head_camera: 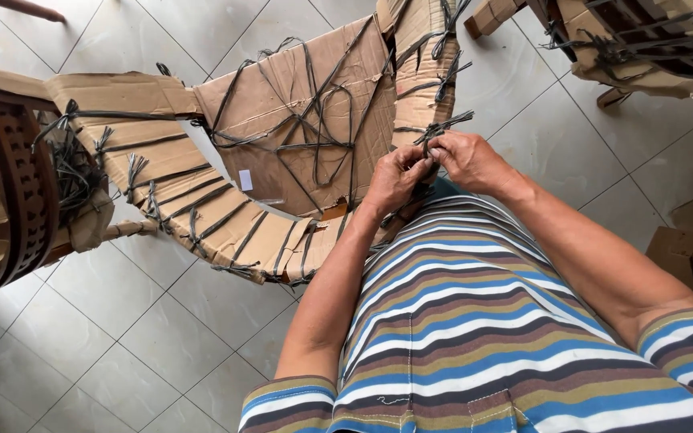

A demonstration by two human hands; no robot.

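Twine (443,128), a dark strand knotted around the cardboard-wrapped chair arm (423,72), is pinched between both hands just above the striped shirt (459,321); the left hand (395,180) and right hand (467,160) are closed on it with fingertips touching, neither clearly nearer. Its frayed ends are seen running up and to the right, away from the fingers and across the arm's long axis. Beyond, the cardboard-covered chair seat (298,112) is crossed by more ties, and a second wrapped chair (10,184) is set on the tiled floor (162,337).
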